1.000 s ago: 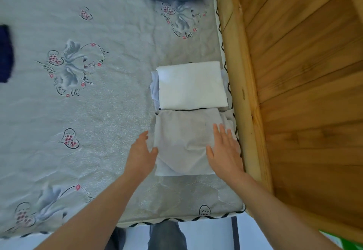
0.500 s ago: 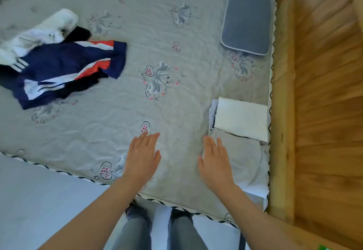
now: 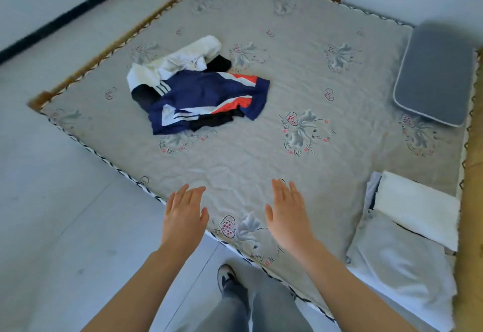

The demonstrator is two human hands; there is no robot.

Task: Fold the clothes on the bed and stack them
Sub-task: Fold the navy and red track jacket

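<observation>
Both hands, left hand (image 3: pixel 184 215) and right hand (image 3: pixel 287 214), hover flat-fingered and empty; the unfolded clothes (image 3: pixel 198 88) lie far left, tangled; grabbing one may drag others along, away from the folded stack (image 3: pixel 415 209) near right.

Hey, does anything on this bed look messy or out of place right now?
Yes. A crumpled heap of clothes lies unfolded mid-bed: a navy and orange top over black and white garments. The folded pieces sit tidy at the right edge. Both hands are open and hold nothing.
</observation>
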